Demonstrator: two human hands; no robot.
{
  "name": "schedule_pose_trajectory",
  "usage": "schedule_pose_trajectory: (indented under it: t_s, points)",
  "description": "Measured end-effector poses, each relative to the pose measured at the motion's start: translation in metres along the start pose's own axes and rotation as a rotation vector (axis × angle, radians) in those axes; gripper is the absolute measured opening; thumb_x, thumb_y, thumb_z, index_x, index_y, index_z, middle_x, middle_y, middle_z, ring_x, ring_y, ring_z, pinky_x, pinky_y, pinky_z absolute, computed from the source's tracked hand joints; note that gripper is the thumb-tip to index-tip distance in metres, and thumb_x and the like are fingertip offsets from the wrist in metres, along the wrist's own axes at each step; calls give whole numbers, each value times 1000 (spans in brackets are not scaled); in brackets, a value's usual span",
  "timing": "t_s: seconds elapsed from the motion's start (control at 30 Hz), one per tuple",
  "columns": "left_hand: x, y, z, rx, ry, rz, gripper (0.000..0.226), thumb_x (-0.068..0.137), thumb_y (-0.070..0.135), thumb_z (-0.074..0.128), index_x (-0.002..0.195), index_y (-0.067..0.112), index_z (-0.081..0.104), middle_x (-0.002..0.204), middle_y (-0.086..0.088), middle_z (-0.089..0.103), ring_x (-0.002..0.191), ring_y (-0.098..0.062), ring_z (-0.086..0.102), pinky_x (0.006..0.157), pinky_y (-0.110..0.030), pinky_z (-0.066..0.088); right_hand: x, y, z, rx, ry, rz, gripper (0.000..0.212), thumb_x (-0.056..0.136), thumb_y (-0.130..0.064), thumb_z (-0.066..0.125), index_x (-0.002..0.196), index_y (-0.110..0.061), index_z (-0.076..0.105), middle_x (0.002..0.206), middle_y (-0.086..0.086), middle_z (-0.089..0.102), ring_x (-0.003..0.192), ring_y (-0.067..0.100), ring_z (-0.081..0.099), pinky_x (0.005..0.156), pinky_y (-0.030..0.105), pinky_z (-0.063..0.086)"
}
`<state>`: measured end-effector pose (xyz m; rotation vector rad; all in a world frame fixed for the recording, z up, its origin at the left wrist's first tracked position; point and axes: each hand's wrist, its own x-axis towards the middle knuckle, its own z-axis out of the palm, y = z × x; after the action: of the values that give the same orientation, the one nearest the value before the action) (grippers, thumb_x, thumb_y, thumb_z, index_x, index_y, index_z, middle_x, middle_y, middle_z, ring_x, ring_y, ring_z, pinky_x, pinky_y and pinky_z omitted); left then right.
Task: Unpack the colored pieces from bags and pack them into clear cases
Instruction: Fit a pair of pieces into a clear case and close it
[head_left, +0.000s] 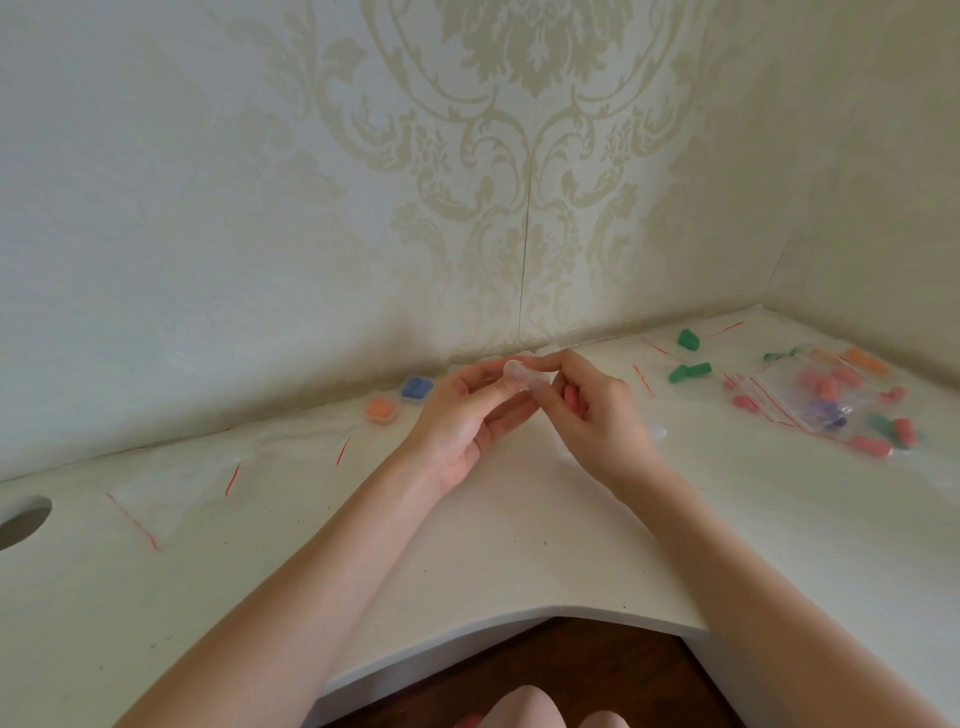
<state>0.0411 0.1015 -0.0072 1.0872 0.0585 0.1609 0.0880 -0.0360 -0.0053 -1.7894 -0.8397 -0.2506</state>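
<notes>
While pinching, both hands (524, 410) around clear case (519, 375)

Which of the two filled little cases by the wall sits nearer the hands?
The blue-filled case: it sits just left of the left hand, while the orange-filled case lies farther left.

The clear case (521, 378) pinched between the fingers (511, 402) of both hands shows only its rounded upper edge; the rest sits behind the fingertips, and whether its lid is open cannot be told. A pink piece (571, 397) is mostly covered by the curled fingers of the right hand (592, 415). Far right of the fingers, the pieces inside the bag (810, 395) blur together. The round hole (23, 519) in the worktop (493, 545), far left of the fingers, is cut by the edge.
</notes>
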Motion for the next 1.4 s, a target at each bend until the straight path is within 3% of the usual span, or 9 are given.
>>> schedule_pose_trajectory:
  t_s: [0.1,0.2,0.4,0.6,0.73,0.93,1.1,1.2,1.4]
  points:
    - [0,3,1,2,-1,16,28,76,15,66,102,5,67,94,-6,72,91,-14,68,82,-21,54,-2,0,0,-39,-22,-18,16,95,-19,56,106,-14,66,49,-15,40,49,5,38,52,9,31]
    - [-1,1,3,72,-16,-4,29,80,6,64,108,1,65,100,-8,68,85,-13,68,77,-20,55,3,4,-5,-97,79,-1,19,96,-6,49,102,-10,67,58,-25,55,60,-5,53,56,6,35]
    - [-10,2,8,145,-226,-152,27,87,1,56,114,2,63,106,-5,70,94,-19,69,82,-22,54,7,8,-14,-46,156,155,25,98,-12,45,101,-18,69,81,-23,63,72,-10,57,66,7,40]
    - [-5,10,7,-57,19,-101,55,72,7,73,122,0,52,91,-14,72,96,-27,69,81,-23,56,16,4,-21,795,81,469,33,91,2,30,104,-8,58,68,1,43,59,11,34,55,24,29]
    - [-1,8,2,-126,86,-83,45,87,6,63,128,-3,47,100,-17,71,92,-27,70,76,-24,57,10,8,-15,601,-42,375,22,96,-1,48,109,-17,53,78,3,58,61,11,42,59,21,37]
    - [-3,2,5,-47,18,-104,19,90,12,60,106,5,53,96,-16,71,93,-27,70,73,-22,57,9,1,-17,430,6,291,12,79,-6,72,78,-11,62,67,-3,69,55,3,57,56,14,44]
    - [-2,-2,6,-26,-13,-118,13,89,14,60,98,6,58,89,-12,72,89,-24,71,67,-20,56,5,-2,-13,241,55,258,9,76,-12,77,74,-19,72,59,-8,54,49,4,31,49,13,30]
    - [-1,-4,5,-20,-34,-123,18,86,16,62,99,5,58,92,-14,71,92,-25,70,67,-20,55,4,-3,-11,225,72,250,10,78,-9,75,78,-19,73,53,-21,50,47,4,30,48,10,29]
    - [-3,-5,8,-38,-62,-131,10,89,14,59,89,4,61,92,-13,70,92,-22,70,74,-22,56,3,0,-6,177,97,261,10,82,-9,71,86,-18,75,47,-17,46,48,4,31,48,11,31]
